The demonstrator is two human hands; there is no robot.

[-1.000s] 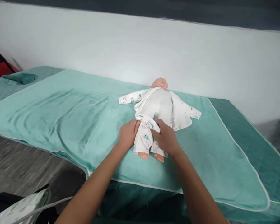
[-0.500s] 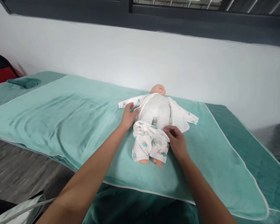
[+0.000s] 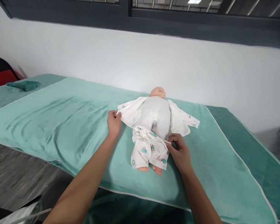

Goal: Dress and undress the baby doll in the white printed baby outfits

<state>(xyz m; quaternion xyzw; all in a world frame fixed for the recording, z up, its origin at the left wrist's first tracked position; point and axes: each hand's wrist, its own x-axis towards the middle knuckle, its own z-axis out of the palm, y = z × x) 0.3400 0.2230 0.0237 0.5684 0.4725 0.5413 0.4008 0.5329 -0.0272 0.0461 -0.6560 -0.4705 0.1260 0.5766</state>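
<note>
A baby doll (image 3: pixel 154 109) lies on its back on a light green blanket (image 3: pixel 88 102), its head toward the wall and its feet toward me. Its white printed shirt (image 3: pixel 132 112) is spread wide at the front, baring a white cloth torso. My left hand (image 3: pixel 114 123) pinches the edge of the shirt's left front panel and holds it out to the side. Printed pants (image 3: pixel 142 149) cover the doll's legs up to about the hips. At their right side, my right hand (image 3: pixel 178 149) grips the waistband between thumb and fingers.
A darker green cover (image 3: pixel 247 140) shows under the blanket on the right. A small green cushion-like cloth (image 3: pixel 23 85) lies at the far left, near a red and black object (image 3: pixel 1 76). Behind the bed runs a white wall (image 3: pixel 107 56) below a dark window frame (image 3: pixel 177 25).
My left hand has moved left and toward me, drawing the shirt's left panel open. My right hand stays at the pants' waistband. The view has tilted up slightly.
</note>
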